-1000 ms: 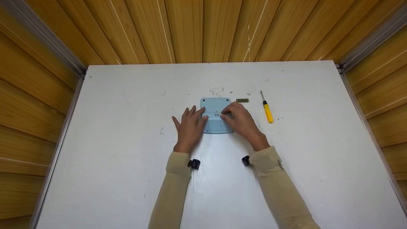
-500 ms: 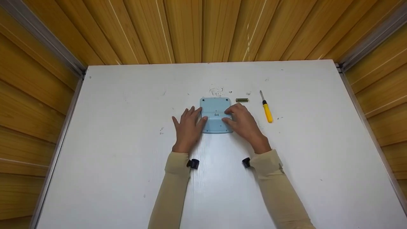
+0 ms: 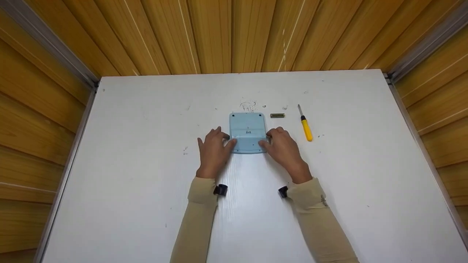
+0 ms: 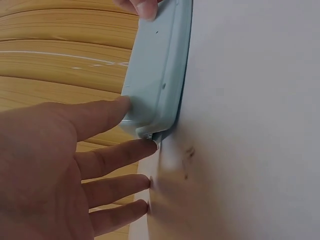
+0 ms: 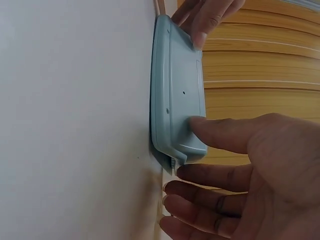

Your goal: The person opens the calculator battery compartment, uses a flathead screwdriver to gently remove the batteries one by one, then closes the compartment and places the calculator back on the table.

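A light blue calculator [image 3: 248, 123] lies back side up on the white table, its battery cover latch visible near the middle. My left hand [image 3: 213, 151] holds its left edge, thumb on the raised back part and index finger at the side; the other fingertips touch the table in the left wrist view. On the opposite edge, my right hand [image 3: 289, 152] grips likewise. The right wrist view shows that thumb pressing the calculator's back [image 5: 185, 75] and the index finger at its side. The face of the calculator is hidden.
A green battery-like cylinder [image 3: 277, 115] lies just beyond the calculator's upper right corner. Farther right is a screwdriver [image 3: 306, 128] with a yellow handle, its tip pointing away. Wood-patterned walls [image 3: 212, 36] border the white table [image 3: 146, 117].
My right hand has moved from the latch area in the calculator's middle to its right edge. My left hand has slid slightly nearer along the left edge, its index finger now at the side.
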Motion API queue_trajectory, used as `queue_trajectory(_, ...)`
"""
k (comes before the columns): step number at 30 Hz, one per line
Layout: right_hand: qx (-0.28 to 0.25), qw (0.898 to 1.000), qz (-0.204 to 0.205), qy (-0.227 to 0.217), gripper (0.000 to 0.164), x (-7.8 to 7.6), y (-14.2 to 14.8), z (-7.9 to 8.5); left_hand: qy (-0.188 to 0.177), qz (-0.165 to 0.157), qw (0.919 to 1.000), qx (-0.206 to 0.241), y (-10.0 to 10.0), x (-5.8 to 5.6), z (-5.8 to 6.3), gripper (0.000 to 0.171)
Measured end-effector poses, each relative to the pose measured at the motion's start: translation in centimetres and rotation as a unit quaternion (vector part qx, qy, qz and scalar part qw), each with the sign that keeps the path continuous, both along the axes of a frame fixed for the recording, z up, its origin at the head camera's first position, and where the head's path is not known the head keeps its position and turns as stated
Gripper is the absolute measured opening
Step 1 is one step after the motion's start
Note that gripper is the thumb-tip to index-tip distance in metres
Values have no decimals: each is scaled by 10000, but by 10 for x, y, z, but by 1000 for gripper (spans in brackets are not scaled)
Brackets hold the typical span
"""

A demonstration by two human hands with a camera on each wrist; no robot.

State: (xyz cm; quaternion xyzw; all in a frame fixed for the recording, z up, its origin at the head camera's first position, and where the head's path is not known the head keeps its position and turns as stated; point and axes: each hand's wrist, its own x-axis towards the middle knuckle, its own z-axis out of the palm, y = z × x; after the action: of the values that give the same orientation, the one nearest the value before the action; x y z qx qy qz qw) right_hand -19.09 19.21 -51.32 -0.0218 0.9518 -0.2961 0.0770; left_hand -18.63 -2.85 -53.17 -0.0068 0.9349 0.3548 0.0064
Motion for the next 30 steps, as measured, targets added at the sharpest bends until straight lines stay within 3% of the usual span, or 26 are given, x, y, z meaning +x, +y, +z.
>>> queue_trajectory(12, -1073, 9934, -290, -285, 51, 2, -2, -3, 246, 112, 9994, 217, 10, 4, -1, 32)
queue_trajectory(22, -1168, 9919, 470, -136, 92, 1, 6, 3, 367, 258, 9972, 591, 6, -1, 5, 40)
queue_trajectory(30, -1185, 9884, 895, 319, 87, -2, 14, 7, 722, 43, 9949, 698, 4, -3, 7, 51)
